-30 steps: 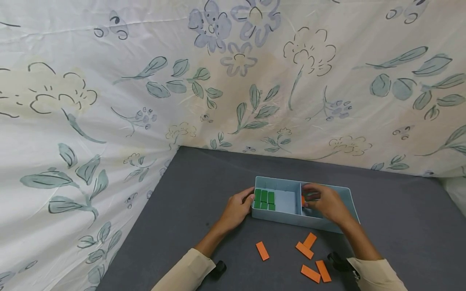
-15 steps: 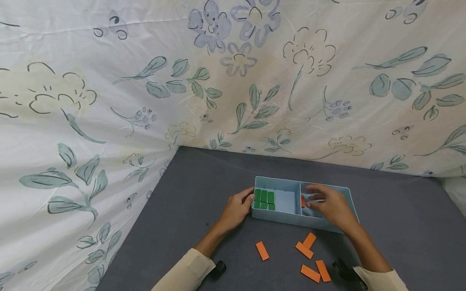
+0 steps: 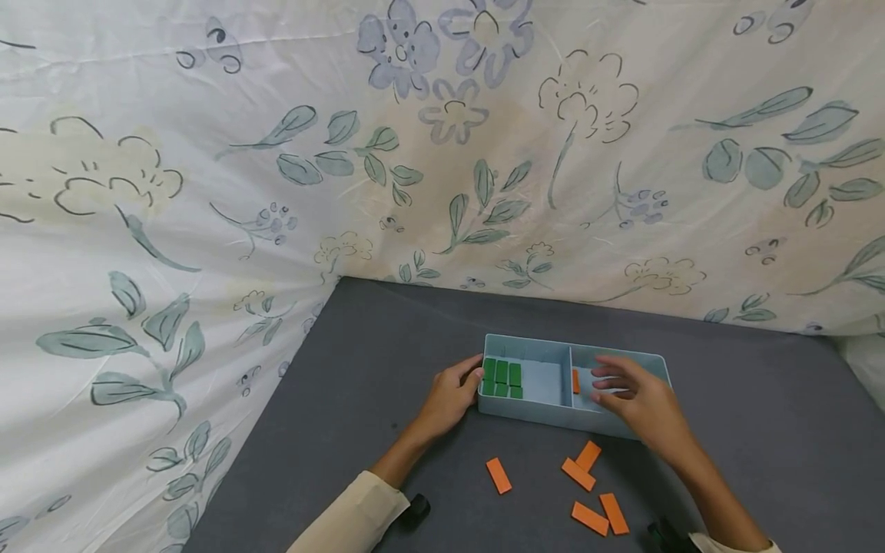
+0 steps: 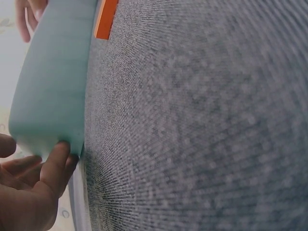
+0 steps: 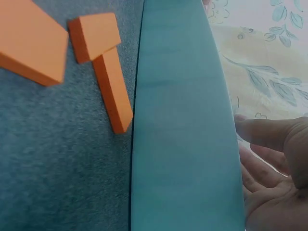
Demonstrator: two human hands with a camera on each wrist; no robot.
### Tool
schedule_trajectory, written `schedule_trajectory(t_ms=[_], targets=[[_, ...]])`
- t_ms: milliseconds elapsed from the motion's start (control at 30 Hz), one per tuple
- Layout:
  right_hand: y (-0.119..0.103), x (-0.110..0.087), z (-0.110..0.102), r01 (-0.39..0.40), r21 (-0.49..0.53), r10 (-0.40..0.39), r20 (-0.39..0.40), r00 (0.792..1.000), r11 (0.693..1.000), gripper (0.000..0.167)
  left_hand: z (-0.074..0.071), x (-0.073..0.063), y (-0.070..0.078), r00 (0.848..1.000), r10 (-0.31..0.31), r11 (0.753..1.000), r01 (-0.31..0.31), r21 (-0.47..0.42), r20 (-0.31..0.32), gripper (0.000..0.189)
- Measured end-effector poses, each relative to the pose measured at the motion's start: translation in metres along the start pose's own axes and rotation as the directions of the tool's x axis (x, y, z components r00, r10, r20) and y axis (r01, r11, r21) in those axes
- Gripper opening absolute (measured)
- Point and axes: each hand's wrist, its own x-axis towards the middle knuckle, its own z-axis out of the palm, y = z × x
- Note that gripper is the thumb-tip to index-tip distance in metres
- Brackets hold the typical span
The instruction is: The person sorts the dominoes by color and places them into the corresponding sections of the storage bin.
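A light blue box (image 3: 546,415) with a divider (image 3: 570,376) lies on the dark cloth. Several green blocks (image 3: 502,373) fill the left end of its larger compartment. In the right compartment, one orange block (image 3: 575,382) sits against the divider. My left hand (image 3: 445,399) rests at the box's left end; the left wrist view shows its fingertips (image 4: 60,149) against the end wall. Over the right compartment, my right hand (image 3: 643,399) has its fingers spread and holds nothing. It hides part of that compartment. From the right wrist view, that hand (image 5: 274,178) appears beyond the box's near wall.
In front of the box, several orange blocks lie on the cloth: a single block (image 3: 498,476) at left, a touching pair (image 3: 578,475), and two more (image 3: 590,519) nearer me. White floral fabric (image 3: 442,192) hangs behind and at the left.
My right hand has let go of the orange block by the divider and drawn back to the right, fingers opening. The left hand stays at the box's end.
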Motion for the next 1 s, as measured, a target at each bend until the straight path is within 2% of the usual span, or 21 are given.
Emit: schedule_trajectory(t_ms=[300, 600, 833, 1000], targets=[[0.001, -0.022, 0.001, 0.054, 0.057, -0.048, -0.092, 0.995, 0.997, 0.055, 0.000, 0.001, 0.000, 1.000, -0.003, 1.000, 0.003, 0.005, 0.001, 0.048], [0.004, -0.040, -0.003, 0.145, 0.160, -0.128, -0.109, 0.986, 0.977, 0.054, 0.000, 0.001, 0.000, 1.000, -0.005, 1.000, 0.005, 0.003, 0.001, 0.047], [0.007, -0.056, -0.001, 0.167, 0.166, -0.163, -0.035, 0.986, 0.972, 0.056, 0.000, 0.000, 0.002, 1.000, -0.011, 1.000, 0.011, -0.003, 0.001, 0.048], [0.013, -0.067, 0.000, 0.136, 0.181, -0.143, 0.029, 0.989, 0.974, 0.054, 0.000, 0.000, 0.003, 1.000, -0.014, 1.000, 0.014, 0.002, 0.004, 0.048]])
